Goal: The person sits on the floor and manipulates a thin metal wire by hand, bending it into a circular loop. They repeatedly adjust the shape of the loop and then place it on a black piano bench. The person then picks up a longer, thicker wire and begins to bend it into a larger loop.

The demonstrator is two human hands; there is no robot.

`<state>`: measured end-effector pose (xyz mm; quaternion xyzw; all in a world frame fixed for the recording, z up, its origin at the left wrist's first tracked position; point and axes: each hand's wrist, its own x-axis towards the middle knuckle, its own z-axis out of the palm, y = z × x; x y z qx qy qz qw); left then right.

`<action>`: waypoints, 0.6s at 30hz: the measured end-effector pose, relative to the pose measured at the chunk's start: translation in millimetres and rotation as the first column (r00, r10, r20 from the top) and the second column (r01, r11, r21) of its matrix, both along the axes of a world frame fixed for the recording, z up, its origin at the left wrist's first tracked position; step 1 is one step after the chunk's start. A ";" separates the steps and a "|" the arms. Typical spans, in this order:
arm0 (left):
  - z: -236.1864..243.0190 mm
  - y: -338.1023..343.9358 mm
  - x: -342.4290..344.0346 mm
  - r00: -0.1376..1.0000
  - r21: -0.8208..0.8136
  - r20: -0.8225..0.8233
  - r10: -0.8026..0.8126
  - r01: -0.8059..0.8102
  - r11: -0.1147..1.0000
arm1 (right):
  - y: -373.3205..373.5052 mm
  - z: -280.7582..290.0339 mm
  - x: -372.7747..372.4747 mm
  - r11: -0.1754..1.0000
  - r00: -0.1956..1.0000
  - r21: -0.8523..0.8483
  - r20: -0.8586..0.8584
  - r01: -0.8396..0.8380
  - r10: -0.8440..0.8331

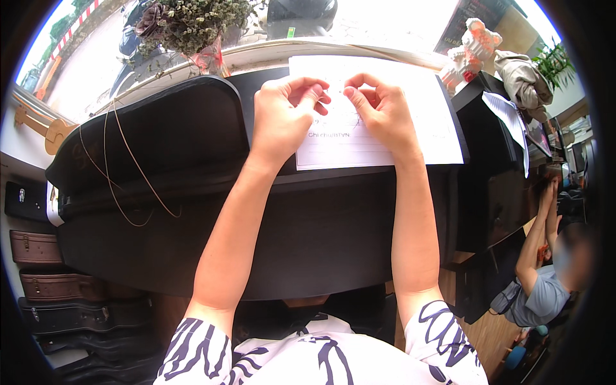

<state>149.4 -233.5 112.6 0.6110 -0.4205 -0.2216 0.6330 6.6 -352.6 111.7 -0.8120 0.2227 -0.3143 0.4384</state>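
Observation:
Both hands are raised over white printed paper sheets on a black table. My left hand is closed in a pinch, thumb against the curled fingers. Opposite it, a short gap away, my right hand pinches thumb and forefinger together. Anything between the fingertips is too small and washed out by glare to make out. Part of the printing on the sheets is covered by the hands.
Thin curved strings or wires hang over a raised black panel at left. Dried flowers and a bear figurine stand by the window. Dark cases are stacked at lower left. Another person sits at right.

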 end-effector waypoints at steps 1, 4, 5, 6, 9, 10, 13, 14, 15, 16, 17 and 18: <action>0.7 -0.9 -0.5 0.999 -0.015 -0.038 -0.006 0.006 1.000 | -1.7 -1.4 -0.2 1.000 1.000 0.001 0.014 0.011 -0.011; 3.3 -0.4 0.2 0.991 -0.051 -0.129 -0.024 0.017 0.999 | -3.1 -3.6 0.8 0.999 0.998 0.015 0.052 0.037 -0.038; 3.6 -0.7 -0.3 0.994 -0.057 -0.107 -0.024 0.018 0.998 | -4.0 -4.1 0.6 0.999 0.998 0.011 0.043 0.048 -0.048; 3.6 -0.8 -0.8 0.996 -0.062 -0.084 -0.023 0.018 0.998 | -4.9 -4.7 0.8 0.998 0.998 0.007 0.034 0.056 -0.056; 2.5 -0.3 -4.1 1.000 -0.070 -0.004 -0.028 0.028 0.997 | -5.2 -4.9 1.1 0.998 0.997 0.002 0.043 0.065 -0.065; 1.7 -0.3 -4.9 0.999 -0.072 0.024 -0.032 0.034 0.997 | -5.2 -4.9 0.9 0.998 0.997 0.001 0.051 0.065 -0.065; -2.2 -0.5 -0.5 0.997 -0.051 0.065 -0.040 0.043 0.998 | -6.2 -5.4 1.3 0.998 0.997 0.032 0.059 0.054 -0.056; -3.4 -1.1 0.2 0.997 -0.045 0.060 -0.051 0.054 0.998 | -6.3 -5.1 0.6 0.998 0.996 0.023 0.061 0.060 -0.061; -4.8 -1.2 1.2 0.997 -0.038 0.055 -0.061 0.063 0.997 | -5.9 -5.3 0.6 0.998 0.996 0.014 0.064 0.065 -0.065; -5.4 -1.2 1.7 0.996 -0.032 0.051 -0.071 0.073 0.997 | -5.7 -5.5 0.4 0.998 0.995 0.006 0.067 0.069 -0.069; -5.4 -1.0 1.9 0.995 -0.014 0.063 -0.080 0.081 0.997 | -5.7 -5.5 0.1 0.997 0.995 0.004 0.063 0.074 -0.075; -5.3 -0.3 2.4 0.993 0.005 0.075 -0.087 0.086 0.996 | -5.7 -5.5 0.5 0.997 0.995 0.003 0.061 0.077 -0.077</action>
